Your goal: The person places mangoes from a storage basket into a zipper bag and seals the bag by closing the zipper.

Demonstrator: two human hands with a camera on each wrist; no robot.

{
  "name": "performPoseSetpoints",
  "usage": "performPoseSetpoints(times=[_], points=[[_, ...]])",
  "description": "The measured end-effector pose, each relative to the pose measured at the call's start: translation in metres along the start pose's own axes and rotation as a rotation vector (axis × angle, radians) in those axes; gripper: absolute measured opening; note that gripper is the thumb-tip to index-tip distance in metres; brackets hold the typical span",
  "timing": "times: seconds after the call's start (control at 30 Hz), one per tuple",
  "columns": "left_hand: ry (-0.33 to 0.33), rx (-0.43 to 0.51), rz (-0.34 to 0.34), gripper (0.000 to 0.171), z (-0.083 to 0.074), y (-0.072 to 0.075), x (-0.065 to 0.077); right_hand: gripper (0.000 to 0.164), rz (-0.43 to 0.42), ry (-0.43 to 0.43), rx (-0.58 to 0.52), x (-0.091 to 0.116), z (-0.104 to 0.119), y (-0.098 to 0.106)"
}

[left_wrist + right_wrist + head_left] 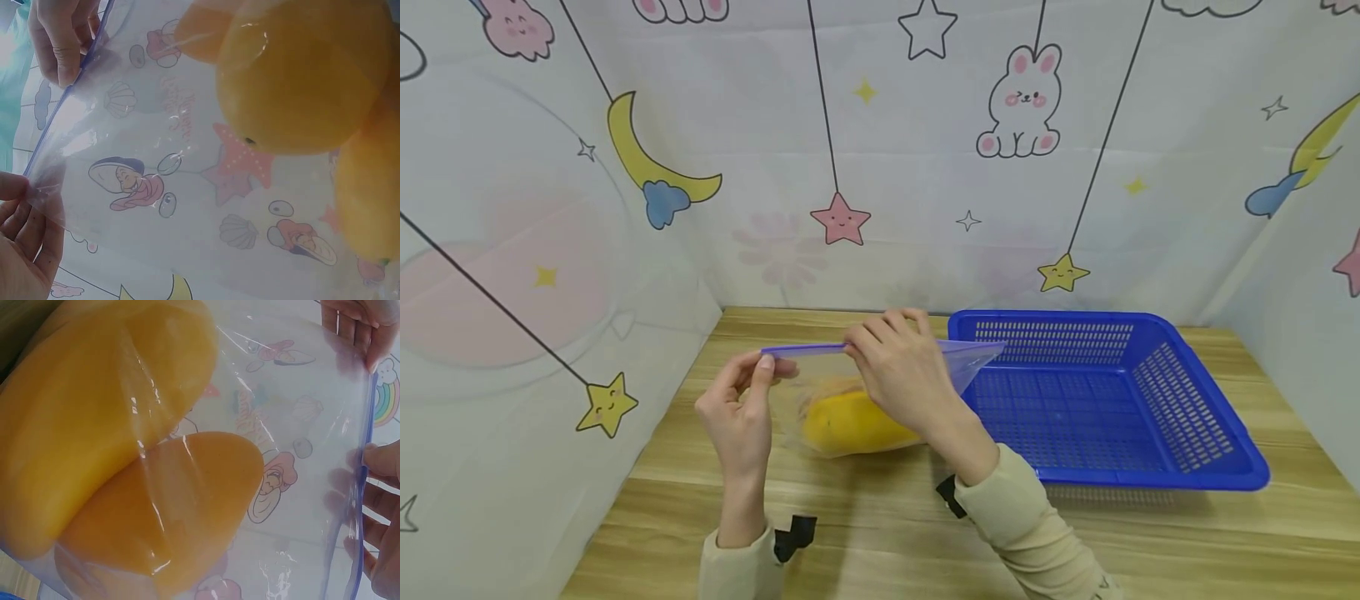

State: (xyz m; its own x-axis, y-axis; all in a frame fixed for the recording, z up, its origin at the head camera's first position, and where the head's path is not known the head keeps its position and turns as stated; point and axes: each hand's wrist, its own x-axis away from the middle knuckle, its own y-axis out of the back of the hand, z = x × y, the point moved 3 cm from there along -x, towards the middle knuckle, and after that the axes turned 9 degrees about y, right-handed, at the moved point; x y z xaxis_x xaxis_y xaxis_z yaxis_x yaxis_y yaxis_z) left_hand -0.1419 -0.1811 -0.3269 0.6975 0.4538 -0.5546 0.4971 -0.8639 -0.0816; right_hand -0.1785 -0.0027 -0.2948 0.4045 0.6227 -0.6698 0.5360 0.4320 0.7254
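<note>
A clear zip bag (786, 404) with a purple zip strip (808, 347) hangs over the table, holding yellow, mango-shaped fruits (857, 423). At the strip's left end my left hand (741, 417) pinches the corner between thumb and fingers. My right hand (898, 367) grips the strip near its middle, thumb on one side and fingers on the other. Pink and white sea prints decorate the film in the left wrist view. Pressed close together in the bag, a large yellow fruit (112, 425) overlaps an orange one (181, 512) in the right wrist view.
A blue slotted plastic basket (1150, 483) stands on the right of the wood-grain table (865, 533), its inside showing no contents. The bag's right corner overlaps its left rim. Patterned cloth walls (925, 167) enclose the back and sides.
</note>
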Motion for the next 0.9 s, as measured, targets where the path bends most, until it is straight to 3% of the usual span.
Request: performPoseSetpoints(times=[0.9], points=[[-0.016, 0.0, -0.002, 0.013, 0.0007, 0.0004, -0.0008, 0.015, -0.026, -0.022, 0.005, 0.0095, -0.0096, 0.0]])
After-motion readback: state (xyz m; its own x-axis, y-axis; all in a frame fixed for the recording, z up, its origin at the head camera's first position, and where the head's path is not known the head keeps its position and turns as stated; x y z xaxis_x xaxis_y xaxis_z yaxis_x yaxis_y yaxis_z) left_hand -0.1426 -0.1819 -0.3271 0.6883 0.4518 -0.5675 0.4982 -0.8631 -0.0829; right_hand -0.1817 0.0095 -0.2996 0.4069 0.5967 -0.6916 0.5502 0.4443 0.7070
